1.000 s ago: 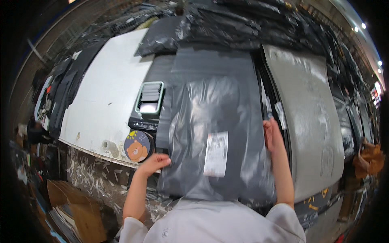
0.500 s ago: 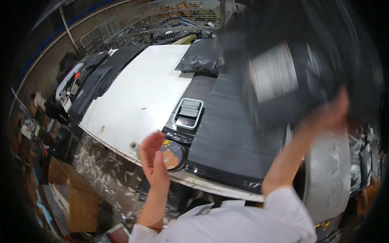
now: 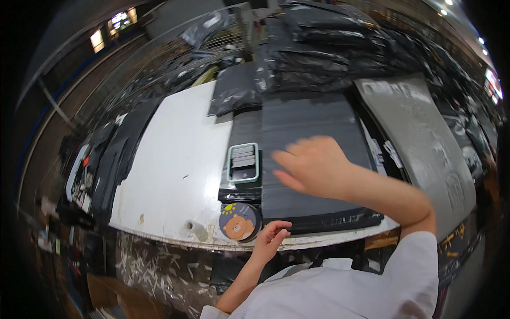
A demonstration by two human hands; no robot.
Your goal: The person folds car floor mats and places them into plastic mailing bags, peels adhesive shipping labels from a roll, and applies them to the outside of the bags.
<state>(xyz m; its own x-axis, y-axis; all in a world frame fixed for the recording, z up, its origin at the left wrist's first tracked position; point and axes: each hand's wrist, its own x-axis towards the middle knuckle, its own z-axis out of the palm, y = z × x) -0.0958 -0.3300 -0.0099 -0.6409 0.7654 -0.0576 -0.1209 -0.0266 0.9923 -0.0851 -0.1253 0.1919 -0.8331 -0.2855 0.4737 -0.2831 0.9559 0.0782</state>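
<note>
White laminate covers the left half of the worktable, its near edge chipped and stained, with dark clutter hanging off its far-left side. Moving right, a small pale roll lies near the table's front edge, and just beside it sits a round disc with a cartoon bear. The person's left hand rests at the table's front edge, fingers curled loosely and gripping nothing, fingertips touching the near edge of the stack of dark grey mailer bags and close beside the bear disc. Above the disc, a phone in a pale green case lies flat on a narrower dark pile (its screen faces up). The stack of flat mailer bags fills the middle of the table, running from the front edge back toward a heap of filled black parcels piled against the far side. The right hand, blurred, hovers over the centre of the stack with fingers spread and released, holding nothing; whether it touches the top bag cannot be told. Farther right, a large silvery grey bag lies flat alongside the stack, reaching toward the table's right end.
</note>
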